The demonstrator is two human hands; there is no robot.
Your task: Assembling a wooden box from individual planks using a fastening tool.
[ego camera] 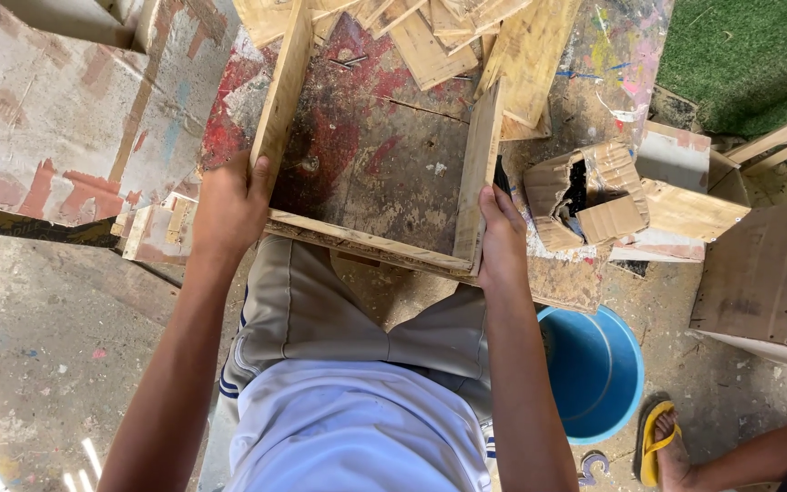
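Observation:
A three-sided frame of pale wooden slats (371, 244) lies on a stained, paint-marked workbench (366, 146). My left hand (228, 208) grips the near left corner, where the left slat (282, 87) meets the front slat. My right hand (501, 239) holds the near right corner, fingers wrapped on the right slat (479, 164). Both hands press the frame against the bench edge in front of my body.
Loose wood offcuts (430, 36) are piled at the far side of the bench. A torn cardboard box (585, 193) sits at the right. A blue bucket (594, 369) stands on the floor, next to another person's foot in a yellow sandal (659, 445). Wooden boxes (762, 278) stand right.

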